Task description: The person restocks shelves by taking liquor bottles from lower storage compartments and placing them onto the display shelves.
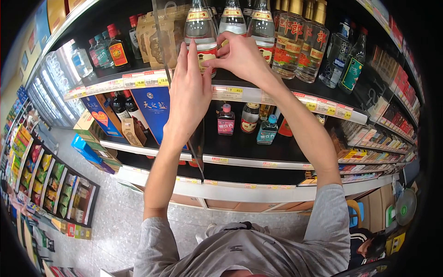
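A clear glass liquor bottle [199, 31] with a cream and red label stands upright at the front of the upper shelf. Along its left side, my left hand [191, 81] rests with long straight fingers, its thumb near the bottle's lower front. My right hand [240, 55] bends in from the right, thumb and fingertips on the same bottle's label. Part of that label is hidden behind my fingers. Two matching bottles stand beside it, a middle bottle [232, 23] partly covered by my right hand and a right-hand bottle [261, 30].
Gold-capped bottles [290, 41] stand close to the right, and a green-labelled bottle [352, 74] further along. Brown cartons [154, 41] sit left of a clear divider [197, 124]. Small bottles [226, 121] occupy the lower shelf. Another person [367, 247] is at lower right.
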Action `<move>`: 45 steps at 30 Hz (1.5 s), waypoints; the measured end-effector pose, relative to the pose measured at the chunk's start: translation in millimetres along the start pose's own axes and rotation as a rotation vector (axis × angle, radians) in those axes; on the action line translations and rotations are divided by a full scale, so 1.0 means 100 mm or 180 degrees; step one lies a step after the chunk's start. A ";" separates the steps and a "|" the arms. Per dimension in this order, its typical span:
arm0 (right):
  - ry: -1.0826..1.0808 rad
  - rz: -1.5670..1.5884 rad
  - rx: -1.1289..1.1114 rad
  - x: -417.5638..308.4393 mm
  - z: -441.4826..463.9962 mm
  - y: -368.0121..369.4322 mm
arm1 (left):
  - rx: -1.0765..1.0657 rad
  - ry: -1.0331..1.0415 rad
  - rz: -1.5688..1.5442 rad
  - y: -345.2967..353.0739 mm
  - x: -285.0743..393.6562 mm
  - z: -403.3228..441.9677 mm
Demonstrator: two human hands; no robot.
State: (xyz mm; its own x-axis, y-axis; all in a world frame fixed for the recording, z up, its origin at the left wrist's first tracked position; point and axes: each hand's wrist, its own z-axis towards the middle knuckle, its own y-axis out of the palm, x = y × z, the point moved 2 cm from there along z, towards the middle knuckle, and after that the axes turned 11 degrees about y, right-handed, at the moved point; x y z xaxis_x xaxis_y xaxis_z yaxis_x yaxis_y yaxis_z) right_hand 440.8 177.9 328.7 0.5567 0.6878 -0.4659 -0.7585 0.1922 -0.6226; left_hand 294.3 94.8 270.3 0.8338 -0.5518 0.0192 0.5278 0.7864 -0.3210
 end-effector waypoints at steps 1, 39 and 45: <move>-0.0022 -0.0106 0.0080 -0.02 0.00 0.01 | -0.0001 -0.0006 0.0001 -0.01 0.00 0.00; 0.2931 -0.0859 -0.2446 2.00 -6.68 1.69 | -0.3292 -0.2504 -0.1762 0.12 0.90 -6.56; 0.4447 -0.0394 -0.2838 2.41 -8.04 1.82 | -0.4653 -0.2458 -0.1606 0.00 0.46 -7.08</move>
State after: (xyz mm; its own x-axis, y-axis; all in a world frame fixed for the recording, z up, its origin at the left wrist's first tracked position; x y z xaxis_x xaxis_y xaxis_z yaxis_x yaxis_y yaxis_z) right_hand 709.3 -183.8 -402.7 0.8224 -0.5110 -0.2503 -0.5444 -0.5786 -0.6074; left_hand 217.9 -127.5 -399.3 0.7554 -0.0511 0.6533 0.5329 -0.5323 -0.6578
